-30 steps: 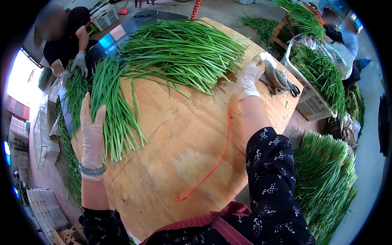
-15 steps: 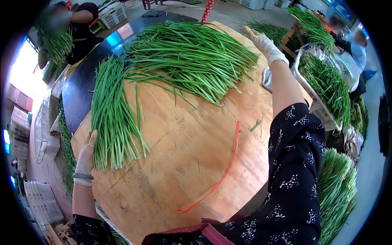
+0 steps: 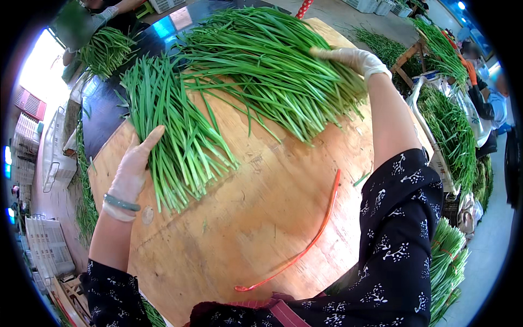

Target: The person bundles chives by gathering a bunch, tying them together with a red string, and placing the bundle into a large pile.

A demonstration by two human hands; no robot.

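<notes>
A smaller bunch of garlic chives lies on the left of the wooden tabletop, cut ends toward me. My left hand, gloved and with a band at the wrist, presses against its left side. The thumb stretches over the stalks; the other fingers are partly hidden. Beyond and to the right lies a larger heap of garlic chives, leaves to the left. My gloved right hand rests along this heap's far right edge, fingers stretched out. A red tie strip lies curved near me, touched by neither hand.
A dark panel covers the table's far left. At right stand a crate heaped with greens and tied bundles of chives. A co-worker at the upper left holds a bunch of greens. White crates stand at left.
My left hand has moved away from me and rightward, and the smaller bunch has shifted toward the heap. My right hand has come in onto the heap's edge. The view has shifted slightly.
</notes>
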